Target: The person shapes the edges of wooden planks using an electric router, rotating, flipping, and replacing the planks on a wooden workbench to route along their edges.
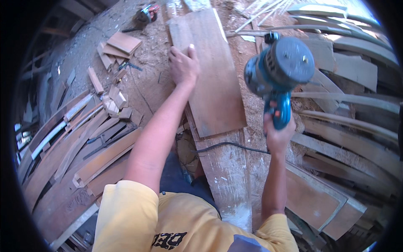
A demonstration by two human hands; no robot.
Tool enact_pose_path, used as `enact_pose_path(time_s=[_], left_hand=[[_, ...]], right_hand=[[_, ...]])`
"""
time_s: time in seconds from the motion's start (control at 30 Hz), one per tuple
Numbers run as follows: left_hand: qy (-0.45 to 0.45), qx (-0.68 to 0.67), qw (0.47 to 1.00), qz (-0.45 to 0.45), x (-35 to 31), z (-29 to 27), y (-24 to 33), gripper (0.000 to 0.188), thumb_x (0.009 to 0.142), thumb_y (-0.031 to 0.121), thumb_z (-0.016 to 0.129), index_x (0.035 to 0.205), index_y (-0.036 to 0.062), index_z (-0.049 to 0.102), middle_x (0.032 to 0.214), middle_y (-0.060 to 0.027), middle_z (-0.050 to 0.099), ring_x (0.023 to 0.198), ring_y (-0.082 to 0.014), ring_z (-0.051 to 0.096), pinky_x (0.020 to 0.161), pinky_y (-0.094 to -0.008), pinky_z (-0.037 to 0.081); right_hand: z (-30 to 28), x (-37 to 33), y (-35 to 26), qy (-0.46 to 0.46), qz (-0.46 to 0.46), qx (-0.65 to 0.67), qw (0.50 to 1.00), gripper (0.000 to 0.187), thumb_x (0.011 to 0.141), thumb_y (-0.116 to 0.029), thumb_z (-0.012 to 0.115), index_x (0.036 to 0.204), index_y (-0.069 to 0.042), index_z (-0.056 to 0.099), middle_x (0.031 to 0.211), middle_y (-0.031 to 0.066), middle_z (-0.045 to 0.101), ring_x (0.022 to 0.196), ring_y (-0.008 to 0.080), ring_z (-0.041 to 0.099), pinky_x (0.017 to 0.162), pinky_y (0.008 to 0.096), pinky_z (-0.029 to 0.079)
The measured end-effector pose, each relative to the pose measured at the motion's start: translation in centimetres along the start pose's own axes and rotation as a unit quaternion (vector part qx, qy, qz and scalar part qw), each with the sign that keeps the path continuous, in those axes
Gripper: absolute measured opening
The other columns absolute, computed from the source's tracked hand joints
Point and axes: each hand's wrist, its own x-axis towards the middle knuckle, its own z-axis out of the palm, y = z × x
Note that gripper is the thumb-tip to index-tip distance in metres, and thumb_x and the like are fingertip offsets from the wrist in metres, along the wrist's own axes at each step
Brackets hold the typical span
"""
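A broad brown wooden board (pixel 214 88) lies lengthwise on a dusty workbench plank (pixel 228 176). My left hand (pixel 184 67) grips the board's left edge near its far end, thumb on top and fingers curled over the side. In my right hand (pixel 279 134) is a teal corded power tool (pixel 277 67), held by its handle to the right of the board. It has a broad round grey part and a black knob; its exact kind is unclear. Its working side is hidden from view. A black cord (pixel 226 143) crosses the plank at the board's near end.
Wood offcuts (pixel 121 44) lie at the left, near a red-and-dark power tool (pixel 147 14) at the back. Curved wooden pieces (pixel 79 143) are piled left, with more stacked timber (pixel 348 130) along the right. Sawdust covers the ground around the bench.
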Motion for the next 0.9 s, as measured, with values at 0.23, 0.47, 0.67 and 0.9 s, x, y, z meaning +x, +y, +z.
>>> enact_pose_path(time_s=[0.23,0.47,0.67,0.9], left_hand=[[0.035,-0.010,0.999,0.007,-1.9,-0.1,0.5,0.066,0.102,0.051,0.056,0.126,-0.0098,0.048,0.131,-0.0318,0.057,0.116,-0.0487,0.065,0.097,-0.0566,0.054],[0.032,-0.024,0.999,0.019,-2.5,0.4,-1.0,0.079,0.100,0.056,0.058,0.142,-0.0090,0.043,0.141,-0.0333,0.052,0.129,-0.0483,0.058,0.105,-0.0547,0.051],[0.051,0.018,0.998,-0.008,-10.2,-1.6,1.6,0.116,0.087,0.075,0.065,0.169,0.0087,0.016,0.164,-0.0373,0.027,0.152,-0.0558,0.027,0.121,-0.0688,0.030],[-0.089,0.151,0.983,-0.059,-14.2,-4.8,6.9,0.139,0.066,0.105,0.052,0.172,0.0290,0.004,0.173,-0.0327,0.004,0.156,-0.0596,0.013,0.123,-0.0750,0.016]], right_hand=[[-7.4,-15.1,-1.2,0.026,0.079,0.038,0.996,0.040,0.085,-0.002,0.077,0.123,0.003,0.067,0.107,0.0103,0.076,0.083,0.0142,0.066,0.078,0.0304,0.054],[-12.3,-23.3,-0.7,0.024,0.097,0.086,0.991,0.040,0.085,-0.002,0.078,0.123,0.003,0.067,0.108,0.0104,0.074,0.081,0.0116,0.064,0.075,0.0285,0.053],[-16.4,-31.7,-1.3,0.094,0.087,0.097,0.987,0.039,0.083,-0.002,0.078,0.119,0.006,0.067,0.108,0.0112,0.074,0.079,0.0114,0.063,0.072,0.0273,0.051],[-16.3,-33.2,-0.7,0.101,0.066,0.065,0.991,0.041,0.082,0.001,0.074,0.123,0.005,0.065,0.102,0.0064,0.072,0.077,0.0090,0.060,0.069,0.0256,0.049]])
